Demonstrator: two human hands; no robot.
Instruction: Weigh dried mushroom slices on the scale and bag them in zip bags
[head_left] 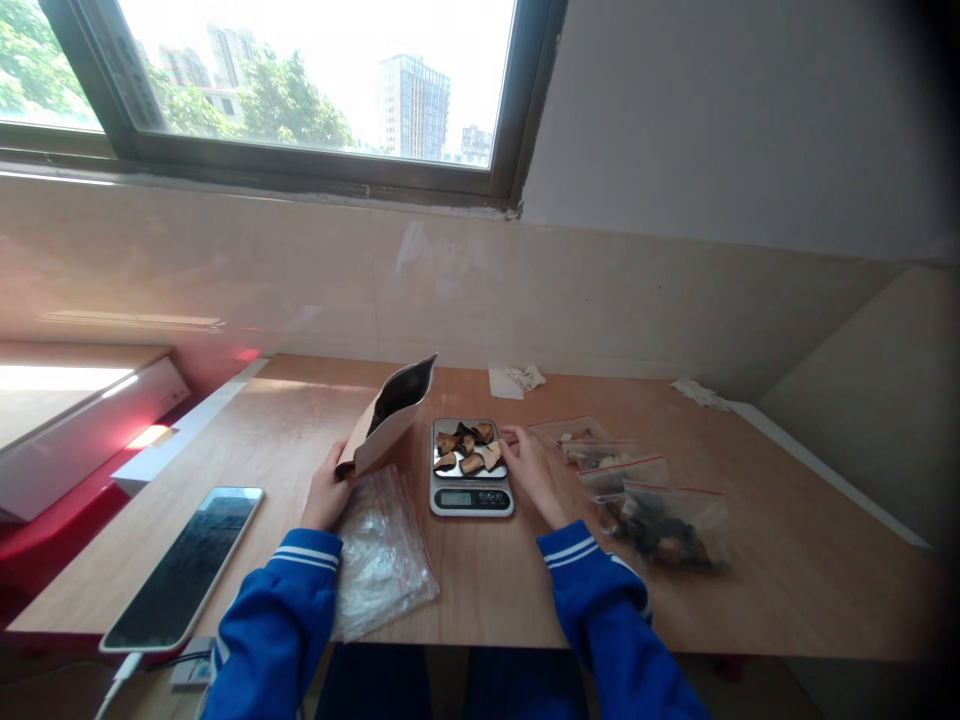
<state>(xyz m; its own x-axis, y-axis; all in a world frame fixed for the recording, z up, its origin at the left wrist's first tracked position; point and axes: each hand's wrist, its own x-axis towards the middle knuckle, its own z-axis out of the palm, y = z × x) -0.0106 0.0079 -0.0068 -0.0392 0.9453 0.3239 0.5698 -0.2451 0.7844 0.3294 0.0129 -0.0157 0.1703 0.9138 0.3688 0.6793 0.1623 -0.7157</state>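
Zero pressing on the scale (474,484) for clean readings. My left hand (328,492) grips the bag (382,440) at its 9 o'clock; right hand (531,470) at 3, can't tell if pinching slices (472,463).

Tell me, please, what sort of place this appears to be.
Probably a small indoor weighing spot at a wooden table: a digital scale bears dried-looking brown pieces, clear plastic bags lie on either side of it, and a window is behind.
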